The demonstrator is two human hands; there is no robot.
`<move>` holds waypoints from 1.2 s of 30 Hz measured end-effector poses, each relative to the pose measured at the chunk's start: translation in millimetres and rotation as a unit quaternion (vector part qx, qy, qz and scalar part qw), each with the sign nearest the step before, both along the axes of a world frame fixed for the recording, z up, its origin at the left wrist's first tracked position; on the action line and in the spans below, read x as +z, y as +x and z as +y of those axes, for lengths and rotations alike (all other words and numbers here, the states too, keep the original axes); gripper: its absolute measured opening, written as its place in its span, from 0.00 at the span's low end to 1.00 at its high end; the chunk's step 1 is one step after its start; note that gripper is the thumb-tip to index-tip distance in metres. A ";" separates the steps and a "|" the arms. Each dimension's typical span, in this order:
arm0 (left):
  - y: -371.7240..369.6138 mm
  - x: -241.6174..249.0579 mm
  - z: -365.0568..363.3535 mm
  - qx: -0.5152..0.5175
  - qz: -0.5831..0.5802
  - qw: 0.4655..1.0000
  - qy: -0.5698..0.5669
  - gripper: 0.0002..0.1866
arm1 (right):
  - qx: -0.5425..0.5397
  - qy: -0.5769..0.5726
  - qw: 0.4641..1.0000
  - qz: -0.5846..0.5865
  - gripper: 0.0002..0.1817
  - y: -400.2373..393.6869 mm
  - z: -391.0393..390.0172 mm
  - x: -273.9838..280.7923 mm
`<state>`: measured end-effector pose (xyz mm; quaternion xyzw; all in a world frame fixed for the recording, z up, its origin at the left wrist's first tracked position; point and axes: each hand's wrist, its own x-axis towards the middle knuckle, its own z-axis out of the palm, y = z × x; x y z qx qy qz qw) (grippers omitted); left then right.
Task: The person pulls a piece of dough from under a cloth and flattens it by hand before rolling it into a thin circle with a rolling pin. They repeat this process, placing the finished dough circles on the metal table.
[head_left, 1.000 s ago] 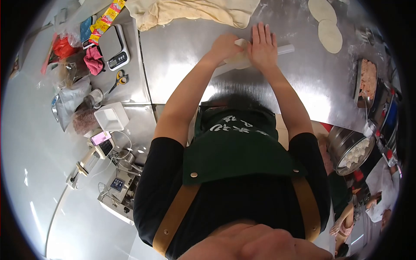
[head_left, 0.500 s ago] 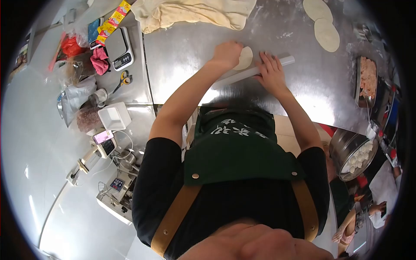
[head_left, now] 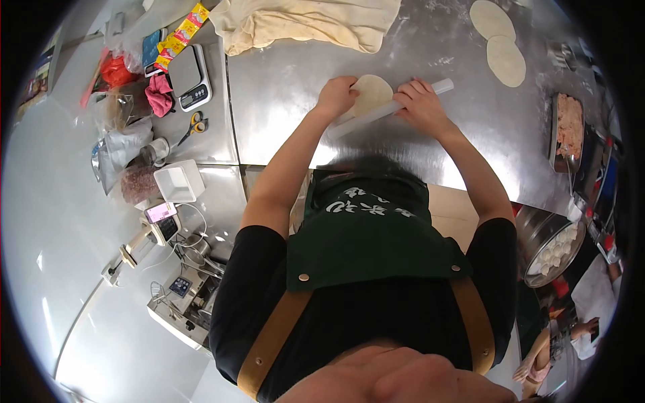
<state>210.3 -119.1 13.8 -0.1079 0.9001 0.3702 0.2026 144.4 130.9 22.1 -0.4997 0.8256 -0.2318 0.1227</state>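
A round, thin dough wrapper (head_left: 373, 95) lies on the steel table between my hands. My left hand (head_left: 337, 98) has its fingers closed at the wrapper's left edge, pinching it. Over the right part of a pale rolling pin (head_left: 440, 86), my right hand (head_left: 421, 106) is curled with its fingers wrapped round it. The pin lies slanted, its left end lower, across the wrapper's near edge. Two more flat wrappers (head_left: 506, 62) overlap at the upper right.
A large folded dough sheet (head_left: 302, 23) lies at the far edge. At left are a scale (head_left: 195, 77), scissors (head_left: 195, 126) and a white tub (head_left: 179, 181). A meat tray (head_left: 569, 127) and a pot (head_left: 551, 248) stand right. Another person's arm (head_left: 535, 356) shows lower right.
The wrapper shows larger and less covered. My left hand has moved left and slightly down. My right hand's fingers, spread before, are now curled round the pin.
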 end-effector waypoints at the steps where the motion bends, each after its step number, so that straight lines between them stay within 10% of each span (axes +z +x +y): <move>1: 0.9 -2.1 0.1 0.002 0.013 1.000 0.004 0.10 | 0.006 -0.001 1.000 -0.010 0.20 -1.6 -2.0 0.5; 7: 3.1 -0.2 2.1 0.023 0.022 0.999 0.044 0.11 | -0.225 0.037 0.963 0.146 0.26 9.6 -44.6 -23.3; 22: -32.9 1.6 -1.2 -0.029 -0.075 0.990 0.120 0.15 | -0.288 0.078 0.943 0.144 0.31 -6.4 -81.5 -30.9; 30: -21.6 36.3 36.4 -0.200 0.003 0.969 -0.147 0.15 | -0.137 0.046 0.987 0.077 0.30 50.8 20.4 -19.1; 36: -3.2 30.0 10.0 -0.005 -0.013 0.997 -0.075 0.13 | -0.072 0.027 0.996 0.044 0.21 40.5 44.0 -9.7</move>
